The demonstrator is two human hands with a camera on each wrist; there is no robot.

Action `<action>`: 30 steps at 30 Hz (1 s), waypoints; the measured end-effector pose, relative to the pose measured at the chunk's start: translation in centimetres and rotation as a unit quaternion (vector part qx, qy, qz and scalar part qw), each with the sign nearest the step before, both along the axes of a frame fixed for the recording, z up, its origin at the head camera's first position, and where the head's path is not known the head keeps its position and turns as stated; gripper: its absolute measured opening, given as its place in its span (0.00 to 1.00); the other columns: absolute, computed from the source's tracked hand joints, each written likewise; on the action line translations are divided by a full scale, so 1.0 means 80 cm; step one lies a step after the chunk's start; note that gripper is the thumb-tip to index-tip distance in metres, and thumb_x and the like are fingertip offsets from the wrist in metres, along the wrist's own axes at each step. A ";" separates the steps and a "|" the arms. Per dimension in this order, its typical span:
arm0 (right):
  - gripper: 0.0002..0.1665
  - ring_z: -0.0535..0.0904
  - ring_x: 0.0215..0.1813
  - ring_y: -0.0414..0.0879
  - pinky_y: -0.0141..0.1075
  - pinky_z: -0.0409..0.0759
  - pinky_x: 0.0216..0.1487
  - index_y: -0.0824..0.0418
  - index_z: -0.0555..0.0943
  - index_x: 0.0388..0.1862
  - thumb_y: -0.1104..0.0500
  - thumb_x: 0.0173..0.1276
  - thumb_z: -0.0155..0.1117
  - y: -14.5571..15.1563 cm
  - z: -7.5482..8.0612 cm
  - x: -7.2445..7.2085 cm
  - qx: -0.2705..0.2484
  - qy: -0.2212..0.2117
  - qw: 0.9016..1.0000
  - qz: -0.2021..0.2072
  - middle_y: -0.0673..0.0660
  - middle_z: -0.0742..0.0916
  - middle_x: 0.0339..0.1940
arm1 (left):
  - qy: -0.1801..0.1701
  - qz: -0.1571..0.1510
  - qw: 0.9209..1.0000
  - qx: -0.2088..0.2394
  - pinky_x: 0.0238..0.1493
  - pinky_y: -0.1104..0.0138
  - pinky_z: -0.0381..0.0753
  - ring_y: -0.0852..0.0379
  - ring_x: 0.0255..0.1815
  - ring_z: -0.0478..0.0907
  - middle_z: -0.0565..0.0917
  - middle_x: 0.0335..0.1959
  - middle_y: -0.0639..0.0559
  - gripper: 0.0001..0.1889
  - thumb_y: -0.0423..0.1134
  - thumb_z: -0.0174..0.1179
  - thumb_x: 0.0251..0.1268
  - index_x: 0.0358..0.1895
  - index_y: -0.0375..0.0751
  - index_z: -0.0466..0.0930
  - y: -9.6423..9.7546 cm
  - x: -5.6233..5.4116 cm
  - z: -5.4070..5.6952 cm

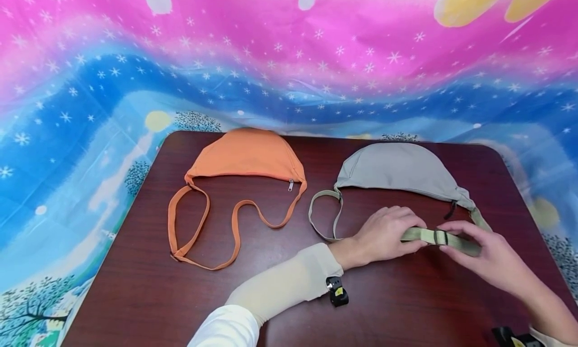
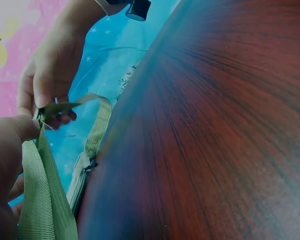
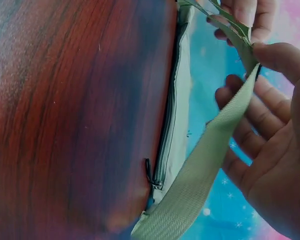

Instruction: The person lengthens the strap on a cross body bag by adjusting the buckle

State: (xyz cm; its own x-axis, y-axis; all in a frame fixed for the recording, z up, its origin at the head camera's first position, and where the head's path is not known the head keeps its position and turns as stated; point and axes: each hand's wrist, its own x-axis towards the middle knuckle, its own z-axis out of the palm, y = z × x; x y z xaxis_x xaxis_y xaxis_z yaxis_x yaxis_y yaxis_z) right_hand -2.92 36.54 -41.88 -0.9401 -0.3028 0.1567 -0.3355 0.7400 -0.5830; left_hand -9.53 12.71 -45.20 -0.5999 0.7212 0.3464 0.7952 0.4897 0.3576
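A grey-green sling bag lies on the right half of the table, its curved side toward the back. Its light green webbing strap is lifted off the front, between both hands. My left hand pinches the strap between thumb and fingers, just left of a dark slide buckle. My right hand pinches at the buckle's right side with thumb and index finger. In the right wrist view the other fingers of that hand spread loosely behind the strap. The bag's dark zipper pull hangs at the strap end.
An orange sling bag lies on the left of the dark wood table, its orange strap looped in front. Behind the table hangs a printed pink and blue cloth. A loop of green strap lies left of my left hand.
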 end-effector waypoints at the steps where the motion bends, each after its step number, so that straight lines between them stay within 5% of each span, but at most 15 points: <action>1: 0.29 0.78 0.46 0.24 0.16 0.70 0.44 0.49 0.83 0.55 0.69 0.56 0.79 0.000 -0.001 -0.001 0.009 0.004 1.000 0.003 0.39 0.86 0.45 | 0.002 -0.001 1.000 -0.002 0.50 0.78 0.70 0.70 0.48 0.74 0.81 0.47 0.68 0.16 0.57 0.65 0.68 0.54 0.59 0.84 0.000 0.000 0.001; 7: 0.31 0.76 0.49 0.23 0.17 0.70 0.45 0.48 0.84 0.52 0.68 0.49 0.83 -0.002 -0.006 -0.002 0.056 0.056 0.997 0.018 0.39 0.85 0.46 | 0.003 -0.004 1.000 -0.007 0.48 0.78 0.69 0.70 0.49 0.74 0.82 0.48 0.68 0.16 0.56 0.64 0.69 0.55 0.59 0.84 0.002 0.000 0.004; 13: 0.34 0.70 0.30 0.32 0.25 0.63 0.31 0.51 0.86 0.48 0.75 0.42 0.82 -0.004 -0.002 -0.002 0.029 0.094 0.995 -0.001 0.38 0.85 0.41 | 0.001 0.006 1.000 -0.010 0.44 0.77 0.70 0.71 0.45 0.74 0.82 0.46 0.68 0.15 0.54 0.66 0.67 0.52 0.58 0.85 0.001 -0.002 0.003; 23: 0.30 0.72 0.34 0.31 0.26 0.63 0.33 0.52 0.86 0.50 0.74 0.48 0.81 -0.011 -0.003 -0.003 -0.005 0.087 0.996 -0.010 0.33 0.84 0.43 | -0.007 0.010 1.000 -0.016 0.45 0.78 0.69 0.74 0.48 0.75 0.83 0.48 0.70 0.15 0.57 0.64 0.68 0.54 0.62 0.85 0.002 -0.001 0.008; 30: 0.26 0.60 0.22 0.33 0.32 0.57 0.22 0.57 0.85 0.53 0.70 0.55 0.79 -0.014 -0.004 -0.001 -0.008 0.062 0.998 -0.027 0.33 0.82 0.36 | -0.032 0.011 0.999 -0.010 0.48 0.79 0.69 0.74 0.52 0.75 0.82 0.51 0.69 0.16 0.56 0.63 0.70 0.58 0.61 0.84 0.003 0.000 0.014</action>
State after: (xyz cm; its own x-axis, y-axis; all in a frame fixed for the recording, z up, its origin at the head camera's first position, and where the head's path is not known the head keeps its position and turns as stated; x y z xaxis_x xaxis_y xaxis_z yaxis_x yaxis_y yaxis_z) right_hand -3.03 35.40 -42.18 -0.9280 -0.2484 0.2779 -0.3658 0.7499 -0.5512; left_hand -9.49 12.92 -44.05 -0.6357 0.7141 0.2931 0.7604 0.5141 0.3969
